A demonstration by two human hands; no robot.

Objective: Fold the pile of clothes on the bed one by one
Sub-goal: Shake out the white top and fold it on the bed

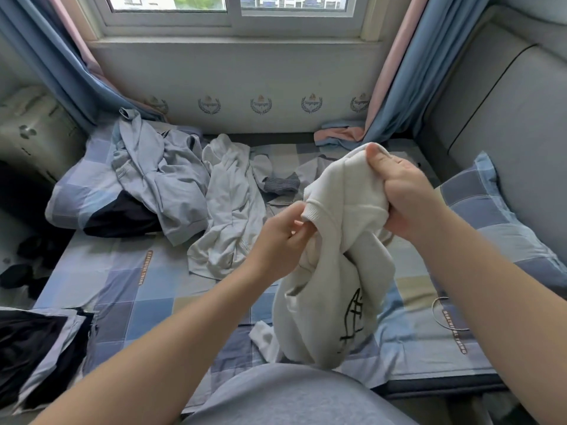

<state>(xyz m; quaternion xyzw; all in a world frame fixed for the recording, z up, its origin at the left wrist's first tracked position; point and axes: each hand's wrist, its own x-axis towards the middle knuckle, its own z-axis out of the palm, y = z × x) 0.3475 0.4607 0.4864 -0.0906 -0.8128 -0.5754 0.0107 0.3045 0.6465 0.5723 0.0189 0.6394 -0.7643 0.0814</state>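
Above the bed (147, 302), my left hand (277, 240) pinches the sweater (331, 286) by a cuff (311, 210), right hand (402, 194) grips its top; print (352, 317) half-hidden.

Both hands are up over the bed (129, 289) with a cream sweatshirt (334, 271). The right hand (399, 191) bunches the top, and the left hand (280, 240) pinches what looks like a ribbed cuff. Toward the far left corner, a grey-blue shirt (162, 176) and a pale top (230, 210) lie crumpled.
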